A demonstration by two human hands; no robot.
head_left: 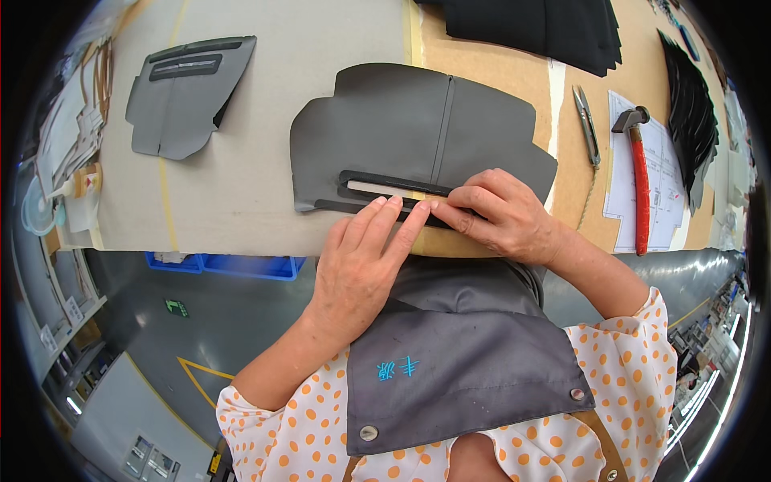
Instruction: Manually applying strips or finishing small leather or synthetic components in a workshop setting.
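Left hand (365, 261): released, fingertips along black-edged slot (377, 189).
Right hand (510, 217): bent fingers near slot; cannot tell whether grasping.
Grey leather-like panel (393, 120): under and beyond both hands' fingers.

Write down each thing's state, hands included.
Large grey notched panel: flat, slot open.
Bare left hand: extended, touching it.
Bare right hand: bent, touching it.
Small grey slotted panel: lying apart.
Red-handled metal hammer: lying on white paper.
Silver pointed metal tool: unheld.
Rightmost black sheet pile: fanned.
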